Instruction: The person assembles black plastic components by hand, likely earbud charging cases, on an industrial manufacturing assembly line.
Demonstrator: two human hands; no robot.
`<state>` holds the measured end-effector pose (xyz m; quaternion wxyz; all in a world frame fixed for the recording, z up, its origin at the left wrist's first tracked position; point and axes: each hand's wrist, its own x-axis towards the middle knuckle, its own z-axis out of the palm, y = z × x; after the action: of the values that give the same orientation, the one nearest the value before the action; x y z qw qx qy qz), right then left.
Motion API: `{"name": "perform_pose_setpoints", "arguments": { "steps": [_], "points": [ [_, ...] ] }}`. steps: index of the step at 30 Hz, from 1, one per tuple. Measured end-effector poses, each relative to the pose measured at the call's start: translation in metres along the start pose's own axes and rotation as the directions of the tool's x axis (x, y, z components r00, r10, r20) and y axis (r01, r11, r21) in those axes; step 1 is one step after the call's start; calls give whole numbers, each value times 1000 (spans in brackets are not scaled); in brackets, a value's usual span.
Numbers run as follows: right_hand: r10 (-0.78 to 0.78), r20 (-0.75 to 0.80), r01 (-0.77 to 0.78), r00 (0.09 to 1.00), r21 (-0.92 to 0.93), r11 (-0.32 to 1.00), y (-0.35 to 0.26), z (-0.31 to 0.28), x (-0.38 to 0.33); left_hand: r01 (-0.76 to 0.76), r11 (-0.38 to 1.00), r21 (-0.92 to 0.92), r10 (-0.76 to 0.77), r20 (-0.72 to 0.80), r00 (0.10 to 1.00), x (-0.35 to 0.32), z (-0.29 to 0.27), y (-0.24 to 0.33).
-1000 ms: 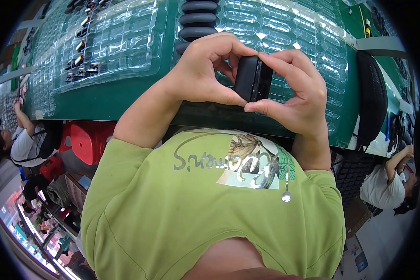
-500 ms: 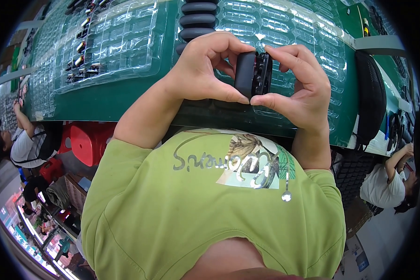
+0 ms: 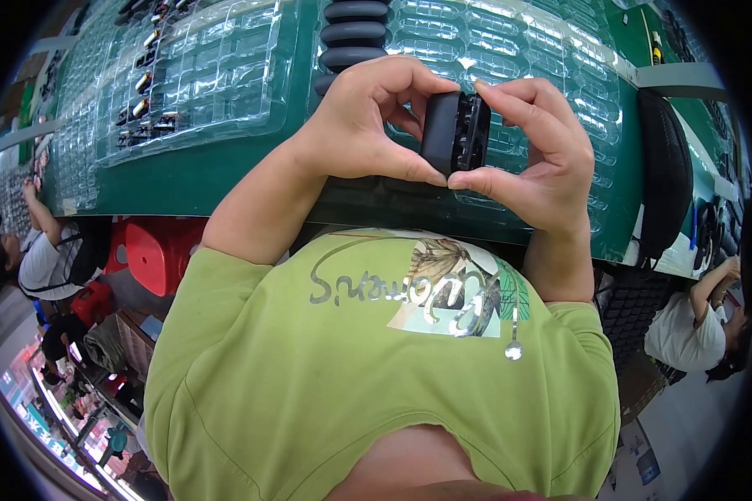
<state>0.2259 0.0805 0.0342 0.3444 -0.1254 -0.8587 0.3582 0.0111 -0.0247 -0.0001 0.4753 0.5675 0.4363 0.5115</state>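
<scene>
Between both hands, above the table's near edge, is a small black plastic case in two pieces. My left hand [image 3: 361, 123] is closed on the smooth rounded shell [image 3: 439, 138], thumb at its near end and fingertips at its far end. My right hand [image 3: 550, 159] grips the flatter black piece [image 3: 479, 138] in the same way, by its two ends. The pieces stand side by side, upright, with a narrow gap that shows small dark details inside. Whether they touch within the gap I cannot tell.
Clear moulded trays [image 3: 234, 92] lie left on the green table [image 3: 175, 182], with small dark parts in some pockets. Dark rounded shells [image 3: 355, 35] stand in a column beyond my left hand. A black pouch [image 3: 665, 175] lies right. Red stools [image 3: 159, 257] and other people flank the table.
The two black pieces have shifted very slightly to the right and tilted a little. Both hands keep the same grip.
</scene>
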Motion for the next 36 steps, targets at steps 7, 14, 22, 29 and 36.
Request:
{"name": "perform_pose_setpoints", "arguments": {
  "steps": [7, 14, 22, 29, 36],
  "points": [
    [35, 49, -37, 998, 53, 998, 2, -3, 0, -39, 999, -24, 39, 2, 999, 0, 2, -3],
    [11, 52, -9, 999, -36, 999, 1, -5, 0, -88, 996, 18, 89, -27, 996, 1, 2, -4],
    [-12, 40, 16, 999, -99, 995, -1, -3, -1, -108, 986, 125, 113, -33, 993, 4, 6, 0],
    [-39, -8, 39, 999, -10, 999, -3, 4, 3, -95, 978, 186, 96, 4, 995, 4, 4, 3],
    [-91, 24, 93, 996, -79, 993, -10, 2, 5, -160, 972, 175, 165, -17, 986, 2, 3, 0]
  ]
}}
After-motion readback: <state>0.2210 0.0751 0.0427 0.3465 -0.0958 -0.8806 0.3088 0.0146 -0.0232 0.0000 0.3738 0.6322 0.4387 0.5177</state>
